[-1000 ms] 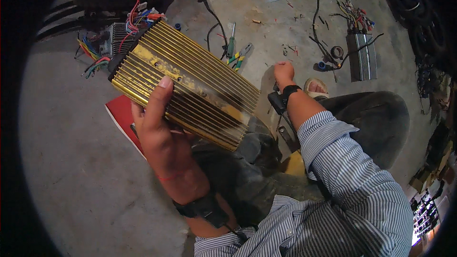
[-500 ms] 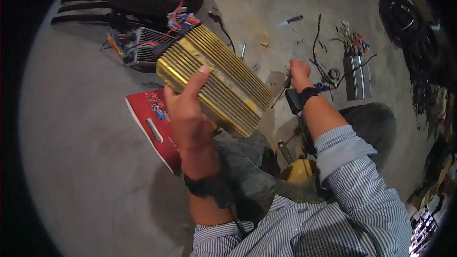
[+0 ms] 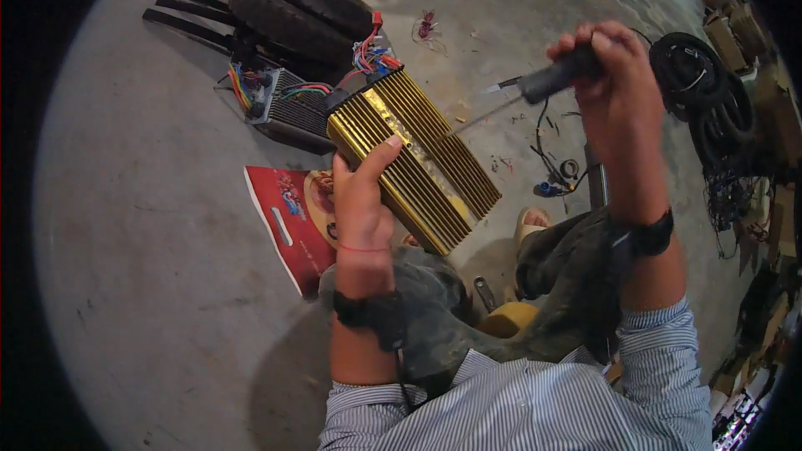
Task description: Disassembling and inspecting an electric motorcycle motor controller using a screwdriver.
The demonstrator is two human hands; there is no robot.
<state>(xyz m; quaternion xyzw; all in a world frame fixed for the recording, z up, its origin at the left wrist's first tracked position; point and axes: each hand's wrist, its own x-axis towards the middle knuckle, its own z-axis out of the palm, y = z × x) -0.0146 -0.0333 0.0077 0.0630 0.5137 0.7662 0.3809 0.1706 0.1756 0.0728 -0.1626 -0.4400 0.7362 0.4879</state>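
My left hand (image 3: 361, 199) grips a gold, finned metal box (image 3: 448, 188) by its side, thumb on top. Coloured wires and connectors (image 3: 368, 54) come out of its upper end. Raised at the right, my right hand (image 3: 616, 96) is closed round the dark handle of a screwdriver (image 3: 545, 82), whose thin shaft points down-left to the gold fins; whether the tip touches them, I cannot tell. Just behind the box lies a silver finned unit (image 3: 292, 113) with wires. A red bag (image 3: 296, 259) lies under and left of my left hand.
Black tyres (image 3: 292, 21) and dark bars lie at upper left. Loose cables (image 3: 543, 150), a knife (image 3: 505, 83) and small scraps lie beyond my legs. Coiled black tubing (image 3: 693, 67) and boxes line the right. A wrench (image 3: 484, 292) and yellow object (image 3: 510, 317) are between my legs.
My right hand has risen from low beside the box to above its right, the screwdriver now angled at the fins. The view has shifted; my left hand still holds the box.
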